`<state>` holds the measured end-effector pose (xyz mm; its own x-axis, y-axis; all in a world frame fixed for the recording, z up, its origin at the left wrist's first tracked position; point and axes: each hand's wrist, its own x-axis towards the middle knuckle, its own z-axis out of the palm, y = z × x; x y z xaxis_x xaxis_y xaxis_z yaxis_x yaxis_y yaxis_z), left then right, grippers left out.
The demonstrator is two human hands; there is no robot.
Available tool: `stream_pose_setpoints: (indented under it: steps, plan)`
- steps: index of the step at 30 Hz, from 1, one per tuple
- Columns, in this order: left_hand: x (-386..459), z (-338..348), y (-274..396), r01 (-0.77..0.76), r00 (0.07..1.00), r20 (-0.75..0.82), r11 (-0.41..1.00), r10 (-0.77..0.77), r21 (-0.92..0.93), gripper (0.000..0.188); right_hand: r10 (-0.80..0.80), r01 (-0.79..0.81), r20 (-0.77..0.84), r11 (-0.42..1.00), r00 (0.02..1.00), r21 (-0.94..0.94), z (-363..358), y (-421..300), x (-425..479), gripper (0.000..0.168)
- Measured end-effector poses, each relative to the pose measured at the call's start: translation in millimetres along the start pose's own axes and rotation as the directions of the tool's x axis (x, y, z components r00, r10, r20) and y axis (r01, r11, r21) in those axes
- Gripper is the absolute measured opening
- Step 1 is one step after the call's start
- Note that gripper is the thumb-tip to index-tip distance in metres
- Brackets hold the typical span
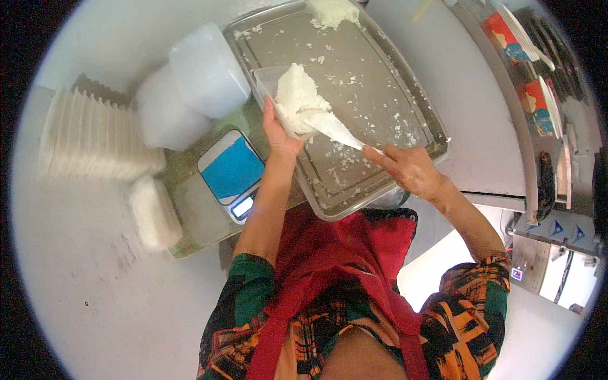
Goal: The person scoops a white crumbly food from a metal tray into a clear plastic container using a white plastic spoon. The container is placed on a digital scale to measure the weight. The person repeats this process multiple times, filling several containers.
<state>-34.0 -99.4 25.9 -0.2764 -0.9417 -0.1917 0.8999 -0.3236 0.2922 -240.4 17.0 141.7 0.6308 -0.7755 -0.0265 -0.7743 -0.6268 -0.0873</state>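
Observation:
Over the left side of a large metal tray [365,107], my left hand [280,130] holds a clear plastic container [266,81] tilted. White cooked rice [298,90] is heaped in it. My right hand [403,166] grips the handle of a white rice paddle [337,130], whose blade touches the rice at the container's near end. Loose grains are scattered on the tray, and a lump of rice [332,12] lies at its far end.
Left of the tray lies a digital kitchen scale [231,168] with a lit display. Stacked plastic containers [204,71] stand beyond it, with a row of stacked lids or trays [90,137] farther left. A shelf [503,109] with packets runs along the right.

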Motion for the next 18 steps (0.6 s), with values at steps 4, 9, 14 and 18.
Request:
stream_pose_setpoints:
  steps: [4, 9, 14, 18]
  plan:
    - [1.0, -5.9, -2.0, 0.014, 0.997, 0.072, 0.999, -0.011, -0.044, 0.061, -0.024, 0.023, -0.028, 0.999, 0.999, -0.033, -22.0, 5.5, -0.8, 0.051]
    - [-9.2, -4.4, -1.4, 0.081, 0.991, 0.116, 0.995, -0.073, -0.064, 0.059, 0.051, -0.055, -0.043, 0.992, 0.998, -0.111, -47.2, 12.8, 11.2, 0.052]
    - [-21.2, -0.3, -11.1, 0.143, 0.986, 0.105, 0.982, -0.13, -0.126, 0.057, -0.009, 0.005, -0.021, 0.981, 1.0, -0.193, -34.5, 14.0, 26.8, 0.051]
    - [-27.6, 6.6, -14.9, 0.134, 0.973, 0.205, 0.982, -0.105, -0.133, 0.056, -0.009, 0.006, -0.009, 0.963, 1.0, -0.269, -25.2, 13.8, 38.8, 0.053]
